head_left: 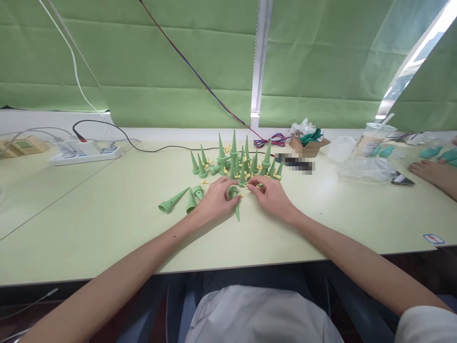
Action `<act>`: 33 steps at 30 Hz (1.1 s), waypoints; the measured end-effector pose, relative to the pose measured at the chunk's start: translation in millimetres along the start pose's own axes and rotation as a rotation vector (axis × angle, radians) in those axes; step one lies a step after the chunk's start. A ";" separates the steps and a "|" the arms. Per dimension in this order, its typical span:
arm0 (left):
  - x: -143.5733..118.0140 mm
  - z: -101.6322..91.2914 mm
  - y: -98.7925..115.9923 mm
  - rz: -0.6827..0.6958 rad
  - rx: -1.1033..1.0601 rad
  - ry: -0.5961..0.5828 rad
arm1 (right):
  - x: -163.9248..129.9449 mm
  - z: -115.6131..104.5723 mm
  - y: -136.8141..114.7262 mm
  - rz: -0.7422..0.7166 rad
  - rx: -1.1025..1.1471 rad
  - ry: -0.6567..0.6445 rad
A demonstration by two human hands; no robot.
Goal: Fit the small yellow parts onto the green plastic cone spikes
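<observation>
A green plastic cone-shaped spike [237, 212] is between the thumb and fingers of my left hand [215, 198], its tip pointing toward me. A small yellow piece shows at its side by my thumb. Just to the right, my right hand [274, 196] has thumb and fingers curled together close to the table; what they pinch is too small to make out, though yellow bits lie near the fingertips. Beyond both hands stands a cluster of upright green spikes [233, 145] with small yellow pieces among them. Left of my left hand, a loose green spike [173, 200] lies beside a few others.
A power strip [87, 155] with cables sits at the back left. Behind the spikes are coiled wires [273, 140] and a small cardboard box [309, 146]. Farther right are a plastic cup [371, 139], clear bags, a phone [402, 179] and another person's hand [426, 169].
</observation>
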State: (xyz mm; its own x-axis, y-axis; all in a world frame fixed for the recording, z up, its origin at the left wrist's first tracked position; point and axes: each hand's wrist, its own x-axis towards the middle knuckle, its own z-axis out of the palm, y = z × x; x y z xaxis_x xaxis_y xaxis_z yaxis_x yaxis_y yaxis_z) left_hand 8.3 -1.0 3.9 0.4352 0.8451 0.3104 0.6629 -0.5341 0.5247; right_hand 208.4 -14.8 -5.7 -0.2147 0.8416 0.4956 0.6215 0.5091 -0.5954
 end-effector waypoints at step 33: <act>-2.9 7.4 -1.4 0.151 -0.189 0.034 | -2.9 7.2 -4.6 0.119 0.223 -0.090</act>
State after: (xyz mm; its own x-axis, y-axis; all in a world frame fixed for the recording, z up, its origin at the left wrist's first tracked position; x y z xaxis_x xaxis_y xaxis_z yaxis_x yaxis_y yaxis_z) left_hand 10.6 -2.9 -3.5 0.4980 0.7582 0.4208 0.4652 -0.6431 0.6082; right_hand 200.7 -18.3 -9.0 -0.2220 0.9056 0.3613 0.4672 0.4241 -0.7758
